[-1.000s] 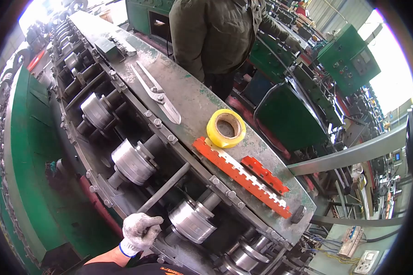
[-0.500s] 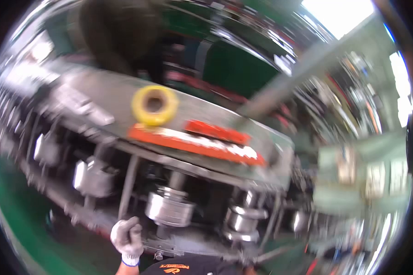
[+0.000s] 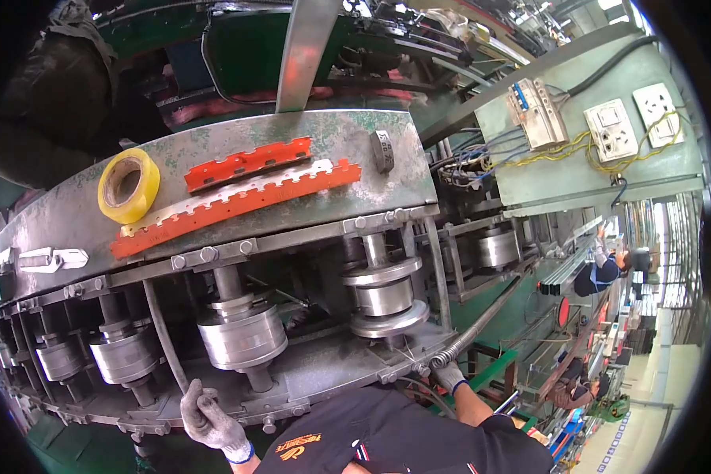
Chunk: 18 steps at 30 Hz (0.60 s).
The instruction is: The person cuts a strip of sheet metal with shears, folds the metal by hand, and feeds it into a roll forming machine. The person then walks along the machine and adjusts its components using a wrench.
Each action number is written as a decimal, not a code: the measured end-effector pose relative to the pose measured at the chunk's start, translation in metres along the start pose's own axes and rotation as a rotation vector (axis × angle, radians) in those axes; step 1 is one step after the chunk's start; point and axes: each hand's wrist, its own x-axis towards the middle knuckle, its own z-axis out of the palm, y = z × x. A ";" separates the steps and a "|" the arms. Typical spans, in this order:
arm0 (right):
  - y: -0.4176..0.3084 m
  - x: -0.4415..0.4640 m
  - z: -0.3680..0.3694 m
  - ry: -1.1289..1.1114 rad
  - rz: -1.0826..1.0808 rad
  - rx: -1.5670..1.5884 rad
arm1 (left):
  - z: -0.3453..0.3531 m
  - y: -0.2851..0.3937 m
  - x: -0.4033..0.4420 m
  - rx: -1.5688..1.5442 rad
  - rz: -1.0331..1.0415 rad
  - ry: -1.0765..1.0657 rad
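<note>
My left hand [image 3: 212, 420], in a white knit glove with a blue cuff, is raised in front of the machine's lower rail. Its fingers are curled in and I see nothing in them; the foot of a slanted metal rod [image 3: 164, 336] is just above. Low and right of centre, my right hand [image 3: 449, 378], also gloved, is at the lower end of a bar with a coil spring [image 3: 453, 351]. Its fingers are mostly hidden there, so whether it grips the bar does not show. Steel rollers [image 3: 242, 336] stand on shafts between the rails.
On the machine's top plate [image 3: 63, 201] lie a yellow tape roll [image 3: 128, 186], orange notched strips [image 3: 249, 164], a dark block [image 3: 382, 152] and a silver-handled tool [image 3: 54, 259]. A panel with sockets [image 3: 611, 130] and loose wires is at right. People [image 3: 600, 272] are farther off.
My view has turned right and sharpened from a blur, so the tape and strips sit farther left. My right hand is now visible by the spring. My left hand stays curled near the rail.
</note>
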 end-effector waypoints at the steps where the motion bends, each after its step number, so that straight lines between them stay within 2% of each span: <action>1: -0.026 -0.013 -0.011 -0.012 0.135 0.109 | 0.000 -0.001 0.000 0.001 0.006 -0.006; 2: -0.037 -0.022 -0.014 -0.027 0.271 0.219 | -0.001 -0.001 0.000 0.015 -0.019 -0.012; 3: -0.024 -0.016 -0.006 0.070 0.171 0.302 | -0.003 -0.002 -0.001 0.029 -0.045 -0.016; 5: -0.029 -0.016 -0.007 0.021 0.207 0.303 | -0.001 0.002 0.000 0.007 -0.034 -0.029; 6: -0.084 -0.043 -0.028 0.046 0.202 0.188 | 0.001 0.004 0.001 0.002 -0.023 -0.027; 10: -0.072 -0.035 -0.011 0.041 0.207 0.325 | 0.002 0.003 0.002 -0.021 -0.017 -0.045; 13: -0.077 -0.044 -0.006 0.250 0.100 0.328 | 0.002 0.003 0.002 -0.032 0.003 -0.056; 15: -0.060 -0.037 -0.013 0.412 0.180 0.393 | 0.001 0.006 0.003 -0.028 0.026 -0.074; 18: -0.038 -0.025 -0.040 0.882 0.091 0.651 | 0.002 0.005 0.003 -0.062 0.049 -0.060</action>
